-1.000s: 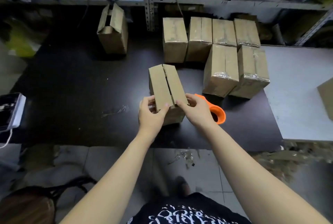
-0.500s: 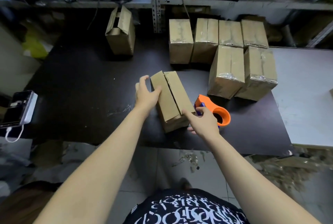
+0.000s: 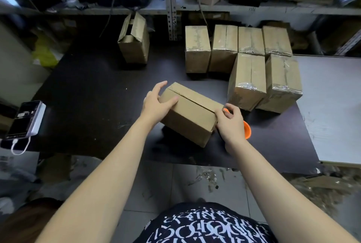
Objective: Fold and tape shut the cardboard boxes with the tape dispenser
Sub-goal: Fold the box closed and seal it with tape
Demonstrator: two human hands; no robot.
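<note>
Plain brown cardboard box (image 3: 192, 112): oblong, both top flaps folded down and meeting in one seam along its length. The seam is bare, with no tape on it. The box lies diagonally on the dark desk (image 3: 97, 96), at the middle near the front edge. I cannot tell whether it sits flat or is raised a little.

My left hand (image 3: 156, 104) grips the far-left end, with the thumb laid across the near top flap and the fingers spread and curved over the far corner. My right hand (image 3: 230, 121) pinches the near-right end of the box at the seam, thumb on top and fingers bent over the edge.

The orange plastic tape dispenser (image 3: 247, 130) is on the desk just behind my right hand, mostly hidden. The taped brown cardboard boxes (image 3: 246, 82) are grouped toward the far-right corner.
</note>
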